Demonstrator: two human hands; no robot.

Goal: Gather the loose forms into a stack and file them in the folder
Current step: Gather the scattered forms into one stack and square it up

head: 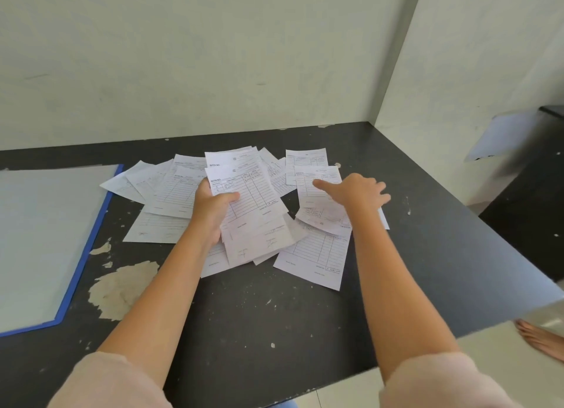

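Many white, ruled forms (314,255) lie scattered; left grip (210,212) clamps several, right grip (357,194) splayed apart.

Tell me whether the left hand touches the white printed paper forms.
Touching. Head view: left hand grips the white printed paper forms, thumb on top.

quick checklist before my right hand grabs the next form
1. Left hand has a firm grip on the held stack: ok.
2. Right hand is free, with its fingers spread above the right-side form: ok.
3. Right hand is already touching that form: cannot tell.
4. Held stack has squared edges: not ok, its sheets are fanned and skewed.
5. All loose forms are gathered: not ok, many lie overlapping on the table.
6. Folder at the left is open to take the stack: cannot tell.
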